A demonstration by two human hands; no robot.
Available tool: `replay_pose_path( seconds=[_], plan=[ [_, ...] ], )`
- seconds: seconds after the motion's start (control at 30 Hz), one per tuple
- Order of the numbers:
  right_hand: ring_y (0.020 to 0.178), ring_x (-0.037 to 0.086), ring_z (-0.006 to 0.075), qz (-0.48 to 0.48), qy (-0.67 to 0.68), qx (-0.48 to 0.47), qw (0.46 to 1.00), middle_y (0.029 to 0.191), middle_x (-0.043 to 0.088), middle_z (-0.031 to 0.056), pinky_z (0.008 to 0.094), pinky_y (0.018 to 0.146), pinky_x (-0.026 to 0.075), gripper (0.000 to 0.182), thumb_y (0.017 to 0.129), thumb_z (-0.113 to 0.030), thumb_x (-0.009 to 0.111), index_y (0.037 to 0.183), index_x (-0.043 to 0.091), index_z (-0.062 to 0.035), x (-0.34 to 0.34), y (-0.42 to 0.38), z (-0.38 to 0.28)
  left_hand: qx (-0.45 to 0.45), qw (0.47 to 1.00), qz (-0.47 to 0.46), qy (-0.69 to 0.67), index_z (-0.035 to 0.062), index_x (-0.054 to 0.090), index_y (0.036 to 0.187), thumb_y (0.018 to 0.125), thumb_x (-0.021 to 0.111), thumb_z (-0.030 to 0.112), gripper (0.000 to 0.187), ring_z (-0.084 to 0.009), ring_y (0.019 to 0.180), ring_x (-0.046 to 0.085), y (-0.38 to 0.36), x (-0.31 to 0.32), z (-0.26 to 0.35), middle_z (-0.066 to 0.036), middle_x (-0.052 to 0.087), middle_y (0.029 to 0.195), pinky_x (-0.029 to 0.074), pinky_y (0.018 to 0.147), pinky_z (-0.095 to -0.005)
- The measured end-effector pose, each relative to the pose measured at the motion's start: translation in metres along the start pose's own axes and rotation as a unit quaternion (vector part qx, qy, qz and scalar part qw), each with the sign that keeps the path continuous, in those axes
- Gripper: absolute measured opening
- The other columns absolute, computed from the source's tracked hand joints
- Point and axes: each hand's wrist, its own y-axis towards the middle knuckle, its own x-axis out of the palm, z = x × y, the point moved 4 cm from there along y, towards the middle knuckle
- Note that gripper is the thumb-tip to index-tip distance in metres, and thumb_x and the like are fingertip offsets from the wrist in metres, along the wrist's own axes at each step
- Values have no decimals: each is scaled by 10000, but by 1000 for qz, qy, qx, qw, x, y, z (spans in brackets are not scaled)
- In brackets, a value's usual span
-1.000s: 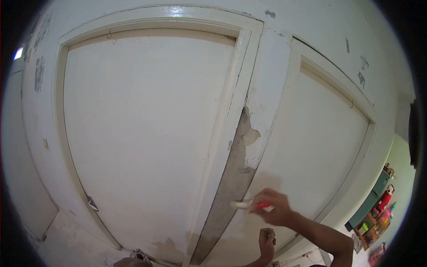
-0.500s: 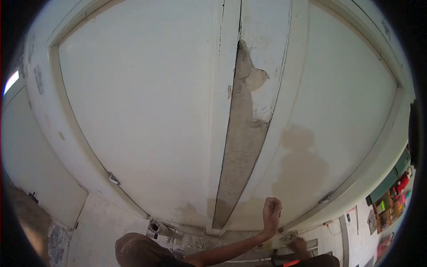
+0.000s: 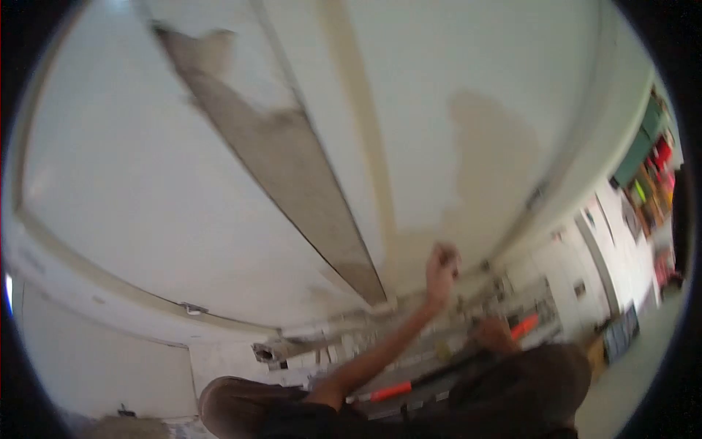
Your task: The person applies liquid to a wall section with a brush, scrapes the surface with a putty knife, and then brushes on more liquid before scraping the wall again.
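Note:
My left hand [image 3: 442,265] is raised in front of the white panel, its fingers curled closed. Blur hides whether anything small is inside it. Lower and to the right, my right hand [image 3: 494,335] is wrapped round a long black tool with orange sections [image 3: 391,391]. That tool slants across in front of my knees, with orange showing on both sides of the hand; its working end cannot be made out. Between the two white panels runs a strip of bare grey plaster [image 3: 292,168], narrowing toward the floor, with torn white coating along its upper part.
A pipe-like piece with an open end [image 3: 265,353] lies at the panel's foot, among rubble [image 3: 431,333]. Metal latches [image 3: 193,309] sit on the panel edges. Shelves with colourful items [image 3: 647,186] stand far right. My bent knees [image 3: 238,406] frame the bottom.
My view has tilted and swung right and down, so the plaster strip now slants to the left. More of the orange-and-black tool has come into view. My left hand stays raised and curled.

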Motion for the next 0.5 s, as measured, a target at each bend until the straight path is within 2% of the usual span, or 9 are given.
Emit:
replay_pose_path(
  seconds=[0.03,0.07,0.1,0.2,0.27,0.33,0.4,0.43,0.5],
  plan=[
    [866,675,393,-82,-13,98,992,914,701,177,518,765,522,388,777,-390,701,1026,732,-94,35,-2,17,14,1000,-10,9,102,542,1004,982,552,123,33,-110,785,540,0,0,-2,-3,564,909,469,693,-300],
    [819,658,394,-72,150,120,979,886,681,187,485,708,518,292,811,-332,679,906,696,-56,-6,1,-1,20,1000,-15,8,110,553,1003,925,527,48,103,-87,728,502,1,1,-4,16,540,870,444,627,-260],
    [773,641,392,0,173,75,982,807,652,190,482,700,508,263,811,-288,700,883,678,-35,7,-3,4,27,998,-45,26,105,554,1010,925,532,52,103,-93,727,505,1,-1,-5,8,546,875,448,633,-261],
    [770,634,389,-27,219,118,968,815,633,169,477,704,503,217,797,-233,716,892,672,-43,13,-6,-10,8,995,-87,51,83,558,1033,915,545,48,124,-108,703,497,-2,-10,-11,-6,547,867,456,645,-258],
    [1000,620,363,-27,224,151,963,999,645,162,471,863,479,284,813,-206,721,1050,671,-58,18,-6,-8,-6,990,-112,86,78,570,1046,934,551,74,114,-125,737,531,1,-18,-24,-30,575,879,463,664,-279],
    [1071,589,359,-26,188,134,973,1080,623,152,472,911,462,296,806,-180,728,1072,673,-65,5,-4,-9,-10,984,-130,121,73,581,1059,953,558,100,112,-141,770,566,1,-23,-41,-54,604,890,470,684,-299],
    [1143,558,355,-27,154,112,981,1160,601,142,473,959,444,313,798,-154,735,1094,675,-72,-7,-2,-10,-77,899,-243,356,70,598,1131,940,578,159,212,-192,849,627,-4,-25,-70,-108,660,955,502,748,-356],
    [1188,531,349,-63,144,100,983,1214,578,137,471,1004,417,366,787,-175,751,1132,669,-85,-8,1,-9,-78,900,-241,354,70,598,1131,940,578,159,212,-192,849,627,-3,-29,-81,-108,660,955,502,748,-356],
    [1242,503,354,-89,112,98,985,1272,553,142,468,1053,392,497,761,-214,783,1222,632,-105,-4,1,-8,-73,742,-382,547,78,600,1184,916,622,269,329,-263,993,666,-17,-34,-118,-172,690,1088,507,871,-432]
  ],
)
